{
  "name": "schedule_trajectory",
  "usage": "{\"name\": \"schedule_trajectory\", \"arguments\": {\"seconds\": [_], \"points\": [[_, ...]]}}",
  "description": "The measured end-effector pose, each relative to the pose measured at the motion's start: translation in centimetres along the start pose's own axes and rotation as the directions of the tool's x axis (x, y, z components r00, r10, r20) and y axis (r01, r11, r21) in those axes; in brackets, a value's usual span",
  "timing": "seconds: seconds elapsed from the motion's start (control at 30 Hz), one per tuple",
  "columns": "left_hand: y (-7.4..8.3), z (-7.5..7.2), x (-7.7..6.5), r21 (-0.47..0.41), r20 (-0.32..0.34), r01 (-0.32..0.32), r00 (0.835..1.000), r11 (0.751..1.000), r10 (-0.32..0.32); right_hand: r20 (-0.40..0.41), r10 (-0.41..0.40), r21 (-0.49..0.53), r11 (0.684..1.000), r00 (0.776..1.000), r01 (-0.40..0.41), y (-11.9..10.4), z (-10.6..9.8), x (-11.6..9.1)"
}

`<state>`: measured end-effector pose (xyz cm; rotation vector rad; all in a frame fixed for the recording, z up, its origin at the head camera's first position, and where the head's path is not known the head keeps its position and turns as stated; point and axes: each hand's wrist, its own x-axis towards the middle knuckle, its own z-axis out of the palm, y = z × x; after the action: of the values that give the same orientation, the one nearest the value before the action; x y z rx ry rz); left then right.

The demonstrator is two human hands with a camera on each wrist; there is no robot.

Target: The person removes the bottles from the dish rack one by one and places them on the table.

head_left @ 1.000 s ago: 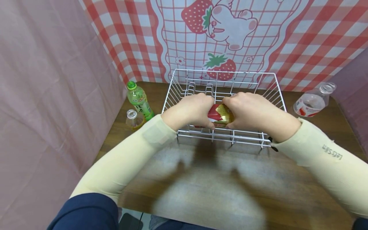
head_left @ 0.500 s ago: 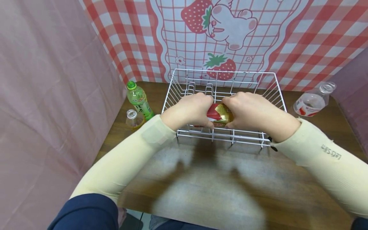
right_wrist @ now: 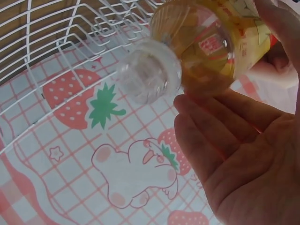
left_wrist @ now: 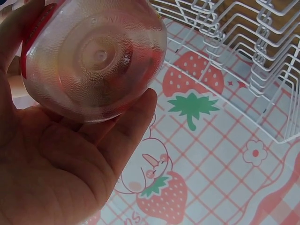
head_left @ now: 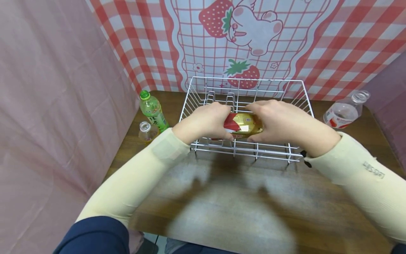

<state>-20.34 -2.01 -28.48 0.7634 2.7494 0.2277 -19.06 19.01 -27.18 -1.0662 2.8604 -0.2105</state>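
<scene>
A plastic bottle with a red and gold label lies sideways between my hands, above the white wire rack. My left hand grips its base end; the round clear base faces the left wrist camera. At the other end, my right hand holds the bottle between thumb and fingers. In the right wrist view, the amber shoulder and the clear, pale neck end point out past the right fingers. The palms hide parts of the bottle in the head view.
Left of the rack stand a green bottle with a green cap and a small clear bottle without a cap. A clear, uncapped bottle stands at the right. Behind hangs a checked strawberry cloth; the wooden table lies in front.
My right hand has shifted right and my left hand slightly left, so more of the gold label shows between them. The rack and other bottles stay put.
</scene>
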Motion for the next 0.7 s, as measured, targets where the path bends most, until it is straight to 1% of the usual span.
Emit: {"name": "schedule_trajectory", "arguments": {"seconds": [0.13, 0.23, 0.53, 0.7], "points": [[-0.4, 0.2, -0.2, -0.014, -0.015, 0.0, 1.0, 1.0, 0.0, 0.005, 0.029, 0.019, 0.999, 1.0, -0.03, 0.4, -0.3, -0.3], [-0.7, 0.3, -0.4, -0.031, -0.036, -0.005, 0.999, 1.0, 0.004, -0.007, 0.043, 0.026, 0.999, 0.999, -0.042, 0.8, -0.4, -0.6], [-1.4, 0.6, -0.9, -0.042, -0.045, 0.014, 0.999, 0.999, -0.016, -0.081, 0.021, 0.06, 0.998, 0.996, -0.016, 2.1, -0.4, -1.8], [-1.8, 0.6, -1.0, -0.066, -0.065, 0.015, 0.998, 0.998, -0.02, -0.083, 0.05, 0.077, 0.996, 0.995, -0.043, 2.7, -0.4, -2.5]]}}
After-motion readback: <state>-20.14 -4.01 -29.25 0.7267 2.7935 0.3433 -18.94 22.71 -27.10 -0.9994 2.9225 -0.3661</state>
